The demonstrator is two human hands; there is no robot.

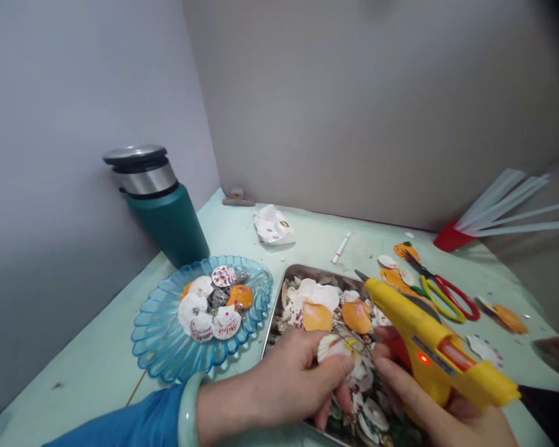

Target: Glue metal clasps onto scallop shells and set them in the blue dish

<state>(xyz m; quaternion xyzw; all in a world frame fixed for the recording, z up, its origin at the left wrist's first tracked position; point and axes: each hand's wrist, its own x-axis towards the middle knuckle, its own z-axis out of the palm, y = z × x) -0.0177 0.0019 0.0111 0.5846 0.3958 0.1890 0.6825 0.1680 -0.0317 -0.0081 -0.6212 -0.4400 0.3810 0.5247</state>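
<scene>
My left hand (302, 372) pinches a pale scallop shell (330, 347) between thumb and fingers, above the metal tray (286, 273) of shells. A thin wire-like piece lies across the held shell, with a small yellow spot beside it. My right hand (428, 403) is wrapped round a yellow glue gun (414, 316) with a lit red light. The gun's dark nozzle points up and left over the tray's far edge. My right thumb and fingertips are close to the held shell; whether they touch the wire is unclear.
A blue fluted dish (151, 329) of shells stands at the left, before a green bottle (170, 223). Behind the tray lie a white packet (273, 225) and a marker (341, 247). Scissors (451, 298), loose orange shells (510, 318) and a red cup (451, 237) of glue sticks are at the right.
</scene>
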